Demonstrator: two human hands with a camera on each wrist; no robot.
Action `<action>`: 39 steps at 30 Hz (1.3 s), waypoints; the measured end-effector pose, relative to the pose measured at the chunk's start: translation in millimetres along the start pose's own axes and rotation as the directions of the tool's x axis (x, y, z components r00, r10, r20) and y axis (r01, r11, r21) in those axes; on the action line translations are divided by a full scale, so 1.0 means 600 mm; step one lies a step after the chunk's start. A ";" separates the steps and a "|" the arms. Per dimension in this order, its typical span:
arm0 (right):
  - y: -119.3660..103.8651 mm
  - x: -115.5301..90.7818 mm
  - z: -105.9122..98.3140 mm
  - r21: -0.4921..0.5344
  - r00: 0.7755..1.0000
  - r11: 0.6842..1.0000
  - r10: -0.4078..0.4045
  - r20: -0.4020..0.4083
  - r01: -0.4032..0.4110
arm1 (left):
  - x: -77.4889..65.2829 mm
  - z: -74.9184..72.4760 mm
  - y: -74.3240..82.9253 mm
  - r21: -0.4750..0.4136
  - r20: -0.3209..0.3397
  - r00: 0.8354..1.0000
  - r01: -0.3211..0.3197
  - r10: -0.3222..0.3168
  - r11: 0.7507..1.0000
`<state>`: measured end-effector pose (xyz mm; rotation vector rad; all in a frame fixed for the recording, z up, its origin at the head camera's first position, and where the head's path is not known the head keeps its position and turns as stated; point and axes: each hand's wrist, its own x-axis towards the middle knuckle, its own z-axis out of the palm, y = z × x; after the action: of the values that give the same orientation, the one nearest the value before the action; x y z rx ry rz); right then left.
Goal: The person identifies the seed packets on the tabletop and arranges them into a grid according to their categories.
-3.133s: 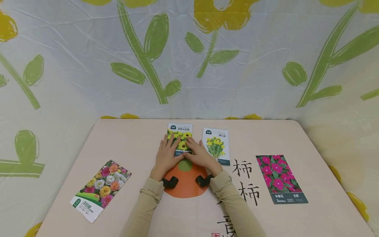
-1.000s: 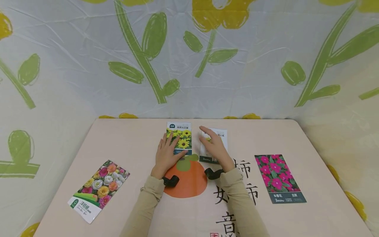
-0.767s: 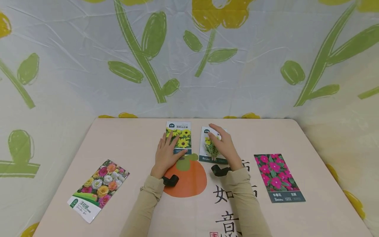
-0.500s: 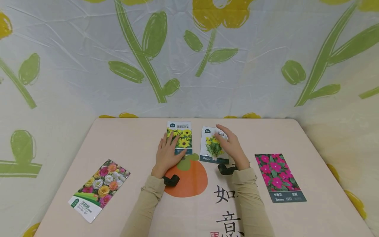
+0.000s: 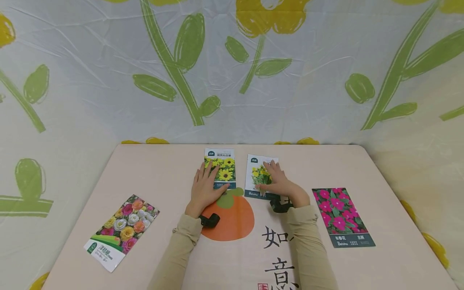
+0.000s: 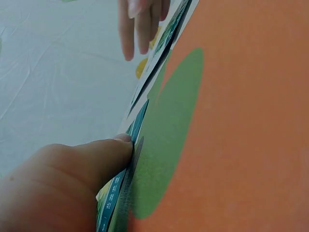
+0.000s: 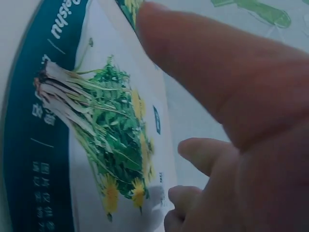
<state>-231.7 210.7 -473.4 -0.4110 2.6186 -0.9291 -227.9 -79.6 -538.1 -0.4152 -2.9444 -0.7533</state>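
My left hand (image 5: pixel 204 190) lies with fingers spread on a seed packet with yellow sunflowers (image 5: pixel 226 174), its thumb (image 6: pixel 108 154) along the packet's dark lower band. To the right is a white seed packet (image 5: pixel 254 175) showing a bunch of yellow dandelions. Over its right part is my right hand (image 5: pixel 284 185), fingers extended and apart from the thumb (image 7: pixel 193 58); nothing is gripped. Whether its fingertips touch the packet, I cannot tell. The two packets stand side by side with a narrow gap, and the hands cover parts of both.
A packet with mixed roses-like blooms (image 5: pixel 125 229) lies slanted at the left. Towards the right lies a packet with pink flowers (image 5: pixel 340 215). The pale table cover (image 5: pixel 145 257) bears an orange persimmon print (image 5: pixel 232 221) and black characters. A flower-patterned curtain (image 5: pixel 290 100) rises behind.
My right hand has left the left-hand packet and moved right over the dandelion packet, which has shifted slightly left. Its fingers have lowered and spread. My left hand has stayed put.
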 end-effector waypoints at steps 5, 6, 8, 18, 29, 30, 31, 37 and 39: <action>0.001 0.002 0.006 -0.043 0.998 0.998 0.037 0.044 -0.035 | -0.002 -0.001 0.001 -0.010 -0.006 1.000 0.003 -0.003 1.000; 0.001 0.002 0.007 -0.052 0.998 0.998 0.043 0.050 -0.041 | -0.002 -0.001 0.001 -0.011 -0.007 1.000 0.003 -0.003 1.000; 0.001 0.002 0.007 -0.059 0.997 0.997 0.053 0.061 -0.050 | -0.003 -0.002 0.002 -0.013 -0.008 1.000 0.003 -0.003 1.000; 0.006 0.003 0.010 -0.063 0.995 0.997 0.058 0.084 -0.053 | -0.005 -0.004 0.003 -0.020 -0.022 1.000 -0.004 0.003 1.000; 0.004 0.005 0.014 -0.086 0.999 0.996 0.024 0.046 -0.020 | -0.006 -0.006 0.003 -0.022 -0.028 1.000 -0.003 0.003 1.000; 0.005 0.006 0.014 -0.088 0.999 0.996 0.020 0.041 -0.016 | -0.006 -0.006 0.003 -0.021 -0.029 1.000 -0.003 0.003 1.000; 0.004 0.006 0.015 -0.089 0.999 0.996 0.017 0.034 -0.014 | -0.006 -0.005 0.003 -0.020 -0.031 1.000 -0.004 0.003 1.000; 0.007 0.009 0.022 -0.104 1.000 0.995 0.009 -0.006 -0.009 | -0.004 -0.005 0.003 -0.026 -0.036 0.999 -0.004 0.003 1.000; 0.010 0.011 0.024 -0.098 1.000 0.995 -0.002 -0.024 0.000 | -0.004 -0.005 0.003 -0.026 -0.035 0.999 -0.004 0.003 1.000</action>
<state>-232.6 204.7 -489.2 -0.4284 2.6943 -0.8127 -225.1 -80.0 -535.0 -0.4042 -2.9037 -0.7910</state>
